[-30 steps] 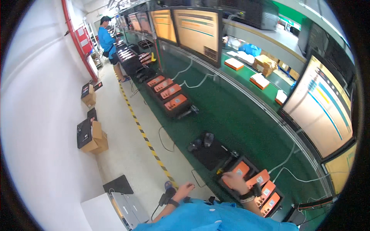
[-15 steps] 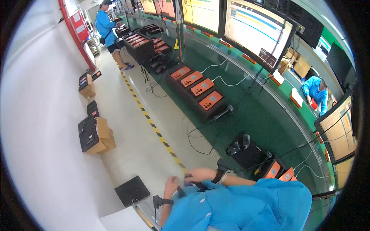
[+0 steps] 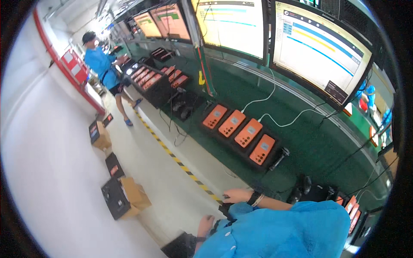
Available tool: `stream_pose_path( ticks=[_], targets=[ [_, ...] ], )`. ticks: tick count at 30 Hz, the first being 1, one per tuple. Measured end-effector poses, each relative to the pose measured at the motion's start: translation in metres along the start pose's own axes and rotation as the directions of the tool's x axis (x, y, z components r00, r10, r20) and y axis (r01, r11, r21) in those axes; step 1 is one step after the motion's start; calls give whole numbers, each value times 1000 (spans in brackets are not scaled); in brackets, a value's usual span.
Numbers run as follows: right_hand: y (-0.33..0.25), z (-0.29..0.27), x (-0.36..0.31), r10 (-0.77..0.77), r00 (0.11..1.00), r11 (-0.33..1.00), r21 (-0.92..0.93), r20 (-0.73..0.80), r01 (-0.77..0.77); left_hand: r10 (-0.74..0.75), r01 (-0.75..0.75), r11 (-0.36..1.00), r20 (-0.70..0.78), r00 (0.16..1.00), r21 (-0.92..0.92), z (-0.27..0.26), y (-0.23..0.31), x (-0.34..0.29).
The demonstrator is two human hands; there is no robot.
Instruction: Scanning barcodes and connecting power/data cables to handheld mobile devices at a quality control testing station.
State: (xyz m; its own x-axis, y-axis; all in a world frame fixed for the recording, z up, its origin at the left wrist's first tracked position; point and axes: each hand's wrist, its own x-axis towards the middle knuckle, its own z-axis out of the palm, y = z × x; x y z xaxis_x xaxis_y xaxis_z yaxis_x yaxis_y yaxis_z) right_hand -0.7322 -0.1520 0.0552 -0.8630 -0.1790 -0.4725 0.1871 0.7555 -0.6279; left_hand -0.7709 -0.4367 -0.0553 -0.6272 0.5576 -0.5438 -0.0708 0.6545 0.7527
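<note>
I have both hands low on the near side of the four-phone tray [image 3: 246, 155]: the left hand [image 3: 205, 225] farther from it, the right hand [image 3: 236, 195] closer, neither touching it. The right hand's fingers look bent; whether either hand holds anything, I can't tell. I judge this a moment between handlings, so I'd have the wrist straps clear the bench [image 3: 301, 142] edge, approach from above, and take a phone by its long sides, off the camera end, with no tug on any cable.

Counting outward: right of the tray, some orange handsets [image 3: 353, 210] lie half hidden by my sleeve, too covered to count. The tray itself carries four orange phones [image 3: 248, 133] in a row, back up. Two white cables [image 3: 273, 86] run to the middle pair. Beyond it stand two large monitors [image 3: 320, 47]. Farther along, left of the tray, are a black box [image 3: 157, 92] of handsets too small to count surely, and one co-worker [image 3: 101, 64] beside it.
</note>
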Motion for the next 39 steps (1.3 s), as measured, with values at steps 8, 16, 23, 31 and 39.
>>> stream_pose_path(
  ticks=[8, 16, 23, 31, 39],
  targets=[
    [34, -99, 23, 195, 861, 972, 210, -469, -105, 48, -47, 998, 20, 999, -51, -89, 104, 134],
    [98, -102, -6, 507, 12, 765, 443, -862, -468, 584, -561, 806, -101, 805, 190, -110, 232, 287],
    [120, -91, 1, 639, -315, 502, 691, -701, -520, 827, -654, 523, -141, 544, 547, -116, 353, 380],
    [140, -83, 5, 718, -594, 255, 931, -363, -260, 723, -616, 559, 38, 690, 555, -119, 372, 442],
    [138, -84, 9, 711, -621, 196, 941, -331, -277, 726, -603, 587, -22, 687, 539, -113, 364, 449]
  ],
)
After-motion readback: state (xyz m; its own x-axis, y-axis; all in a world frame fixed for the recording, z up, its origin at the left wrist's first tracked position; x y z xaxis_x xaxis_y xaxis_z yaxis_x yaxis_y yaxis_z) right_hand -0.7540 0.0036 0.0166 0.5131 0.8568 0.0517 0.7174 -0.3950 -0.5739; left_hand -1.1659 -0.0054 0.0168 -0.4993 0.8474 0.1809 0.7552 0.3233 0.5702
